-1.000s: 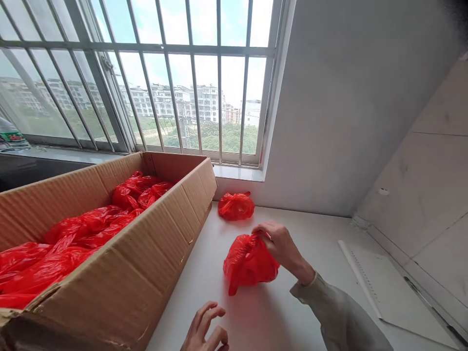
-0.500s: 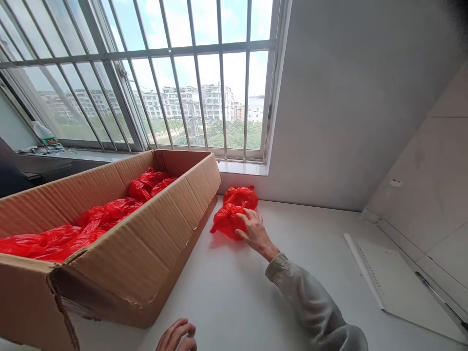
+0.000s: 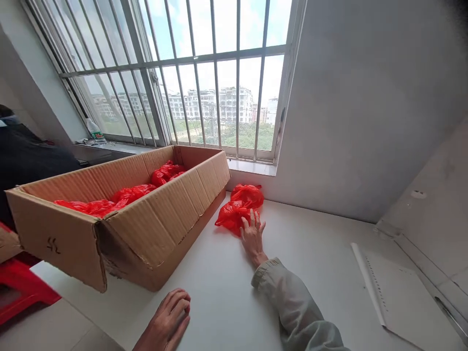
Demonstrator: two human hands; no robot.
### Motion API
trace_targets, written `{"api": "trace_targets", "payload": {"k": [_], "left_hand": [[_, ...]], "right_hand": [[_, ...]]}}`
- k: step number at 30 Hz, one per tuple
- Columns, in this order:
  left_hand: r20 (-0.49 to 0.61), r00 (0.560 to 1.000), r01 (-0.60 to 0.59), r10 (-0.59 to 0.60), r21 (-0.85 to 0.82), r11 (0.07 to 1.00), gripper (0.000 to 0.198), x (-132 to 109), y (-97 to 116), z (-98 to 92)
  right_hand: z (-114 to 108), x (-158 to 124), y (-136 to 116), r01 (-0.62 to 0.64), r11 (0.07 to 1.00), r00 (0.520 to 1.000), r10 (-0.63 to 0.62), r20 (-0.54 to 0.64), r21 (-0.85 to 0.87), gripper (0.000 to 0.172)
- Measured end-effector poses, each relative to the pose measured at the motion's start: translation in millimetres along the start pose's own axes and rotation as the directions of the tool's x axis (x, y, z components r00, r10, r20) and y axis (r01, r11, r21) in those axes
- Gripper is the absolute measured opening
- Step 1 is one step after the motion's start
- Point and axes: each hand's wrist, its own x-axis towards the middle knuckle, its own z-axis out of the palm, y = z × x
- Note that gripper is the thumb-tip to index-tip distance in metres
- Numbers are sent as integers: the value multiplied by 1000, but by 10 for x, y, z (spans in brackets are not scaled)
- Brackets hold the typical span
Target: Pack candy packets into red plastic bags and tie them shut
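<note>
Two knotted red plastic bags lie against each other on the white table by the wall. The fingers of my right hand (image 3: 253,237) are spread on the right side of the nearer bag (image 3: 229,217), not closed round it. Just behind that one sits the other bag (image 3: 248,194). What the bags contain is hidden. My left hand (image 3: 170,312) rests at the table's front with its fingers loosely bent and nothing in it. Left of the bags stands a long cardboard box (image 3: 171,222) with its flaps up, holding several more red bags (image 3: 133,193).
A barred window (image 3: 223,97) is behind the box, with a bottle (image 3: 94,130) on its sill. On the right lie a white notebook (image 3: 402,292) and a pen (image 3: 448,312), near a clear container (image 3: 395,222). A red stool (image 3: 25,287) stands at lower left.
My right hand has shifted slightly right and its fingers now point forward over the near bag. The view has turned left, bringing more of my left hand and a red stool into sight.
</note>
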Motion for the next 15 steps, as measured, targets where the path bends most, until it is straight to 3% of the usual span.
{"api": "trace_targets", "payload": {"k": [3, 6, 10, 15], "left_hand": [[-16, 999, 42, -43, -34, 999, 8, -5, 32, 9], [-9, 999, 49, -49, -24, 999, 6, -14, 31, 7], [8, 997, 77, -77, -31, 997, 8, -38, 85, -19], [41, 996, 75, -76, 32, 997, 14, -101, 108, -47]], "right_hand": [[11, -56, -15, 62, 997, 987, -56, -148, 37, 33], [1, -109, -53, 211, 972, 962, -187, -197, 108, 26], [-17, -213, -156, 408, 882, 913, -392, -113, 237, 25], [15, -337, -270, 520, 787, 836, -548, -12, 333, 26]]}}
